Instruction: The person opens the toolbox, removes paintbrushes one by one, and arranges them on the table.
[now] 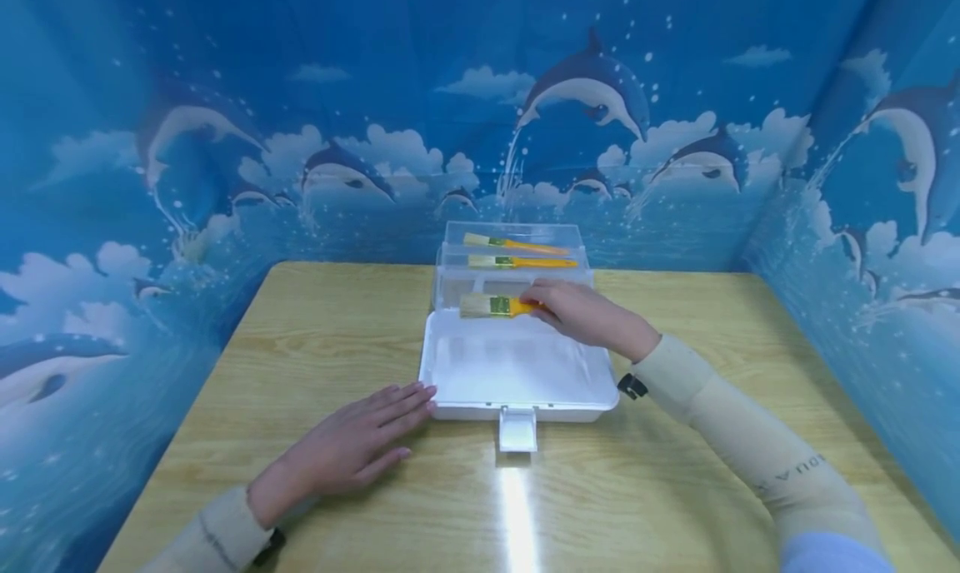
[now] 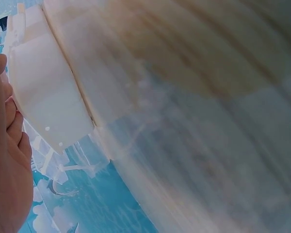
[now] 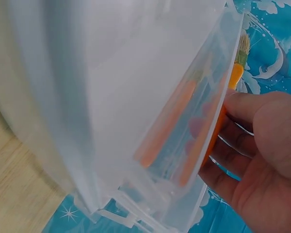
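Note:
A white plastic box [image 1: 525,365] with translucent upper trays [image 1: 452,291] stands open on the table. My right hand [image 1: 581,311] grips the yellow-orange handle of a wide paintbrush [image 1: 480,306] and holds it level at the front of the trays, bristles pointing left. In the right wrist view the fingers curl round the orange handle beside the clear tray wall [image 3: 218,111]. Two more paintbrushes, one in front [image 1: 528,262] and one behind [image 1: 517,245], lie in the trays. With its fingers straight, my left hand [image 1: 360,435] touches the box's front left corner.
A white latch flap [image 1: 518,430] juts from the box's front edge over the wooden table [image 1: 337,323]. Blue dolphin-print cloth [image 1: 390,73] hangs behind the table and along both sides.

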### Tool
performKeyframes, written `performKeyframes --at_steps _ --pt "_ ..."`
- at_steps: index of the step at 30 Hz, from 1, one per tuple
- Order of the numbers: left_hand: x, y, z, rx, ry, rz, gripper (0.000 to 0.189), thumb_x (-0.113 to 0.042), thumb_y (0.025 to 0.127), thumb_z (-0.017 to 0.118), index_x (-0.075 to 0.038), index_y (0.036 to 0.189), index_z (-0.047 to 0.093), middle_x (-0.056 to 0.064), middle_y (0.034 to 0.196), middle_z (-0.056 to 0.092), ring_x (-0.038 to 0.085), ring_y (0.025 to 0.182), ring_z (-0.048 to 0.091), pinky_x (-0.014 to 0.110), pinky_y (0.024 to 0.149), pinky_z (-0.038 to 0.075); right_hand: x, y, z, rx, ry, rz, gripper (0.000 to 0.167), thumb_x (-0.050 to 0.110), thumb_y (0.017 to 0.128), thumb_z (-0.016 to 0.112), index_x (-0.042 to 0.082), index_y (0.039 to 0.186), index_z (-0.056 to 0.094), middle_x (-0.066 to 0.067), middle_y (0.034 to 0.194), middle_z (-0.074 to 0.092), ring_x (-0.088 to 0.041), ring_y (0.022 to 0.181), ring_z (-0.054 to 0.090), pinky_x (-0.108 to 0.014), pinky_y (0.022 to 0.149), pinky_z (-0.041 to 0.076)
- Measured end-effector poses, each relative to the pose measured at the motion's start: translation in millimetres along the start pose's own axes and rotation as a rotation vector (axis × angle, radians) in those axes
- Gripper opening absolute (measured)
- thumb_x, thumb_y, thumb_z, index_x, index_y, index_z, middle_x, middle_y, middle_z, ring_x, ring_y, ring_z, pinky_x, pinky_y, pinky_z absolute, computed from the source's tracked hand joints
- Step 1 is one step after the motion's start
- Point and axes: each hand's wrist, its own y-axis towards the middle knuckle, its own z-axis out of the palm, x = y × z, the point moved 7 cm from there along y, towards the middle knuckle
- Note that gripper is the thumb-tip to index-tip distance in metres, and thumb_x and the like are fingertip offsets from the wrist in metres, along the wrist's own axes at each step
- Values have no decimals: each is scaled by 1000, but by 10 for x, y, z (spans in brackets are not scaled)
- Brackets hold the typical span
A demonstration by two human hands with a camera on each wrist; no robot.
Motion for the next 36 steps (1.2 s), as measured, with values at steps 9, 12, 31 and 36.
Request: performKeyframes --at_steps 9,12,31,36 --pt "6 -7 24 21 -16 -25 60 -40 107 47 -18 161 31 -1 169 23 20 153 28 20 126 -6 8 -41 -1 -35 3 -13 26 15 102 62 9 127 68 -3 114 69 -16 101 66 -36 89 61" --pt "-8 -16 20 9 -14 -13 59 -39 108 47 -17 160 31 0 168 24 21 153 29 19 126 -5 -1 -56 11 -30 12 -17 27 16 103 61 9 129 67 -3 117 68 -16 104 66 -36 91 61" --pt "1 3 -17 -44 53 26 63 -39 106 51 -15 160 32 2 168 26 22 153 30 24 128 -2 -56 -195 -60 -73 73 -19 28 15 103 61 11 130 65 -1 118 66 -16 106 65 -36 91 61" --pt "-21 7 -17 -66 67 58 62 -38 105 51 -12 159 35 5 167 29 25 151 33 26 129 1 -105 -274 -58 -77 88 -3 29 14 104 59 10 133 63 -4 123 65 -19 111 64 -39 93 60"
